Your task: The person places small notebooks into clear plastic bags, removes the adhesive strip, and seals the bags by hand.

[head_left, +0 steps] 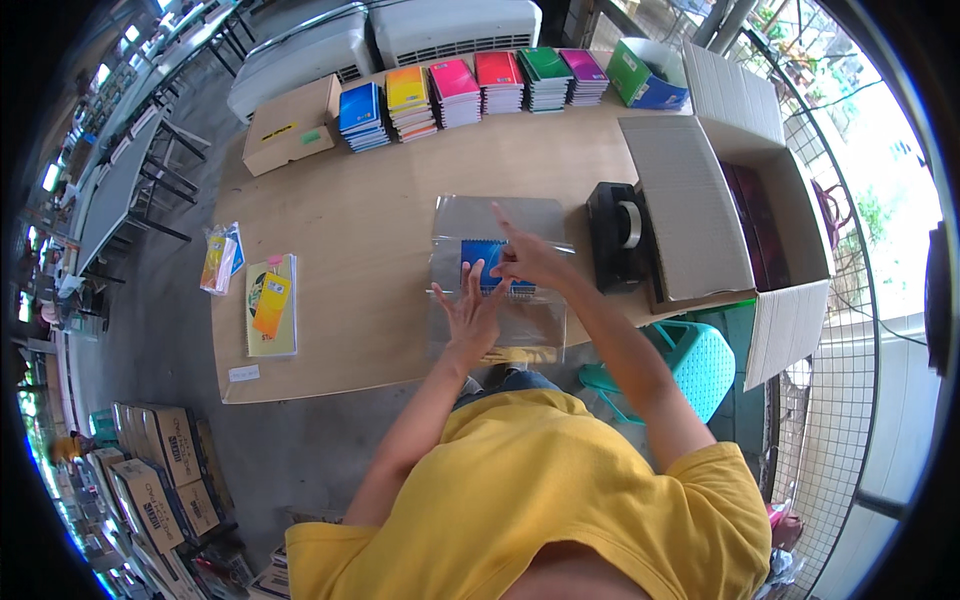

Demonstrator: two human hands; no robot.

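A clear plastic bag [497, 222] lies flat on the wooden table [370, 200], with a blue spiral notebook [478, 258] inside it. My left hand [470, 310] rests flat, fingers spread, on the near part of the bag beside the notebook. My right hand [525, 258] presses on the notebook's right side, its index finger stretched out over the bag's far half. Neither hand grips anything.
A black tape dispenser [617, 235] stands right of the bag, next to a large open cardboard box [715, 215]. Stacks of coloured notebooks [470, 88] line the far edge, with a closed brown box [290, 125] and a green-blue box [648, 75]. A yellow-green booklet [272, 305] and small packets [220, 258] lie left.
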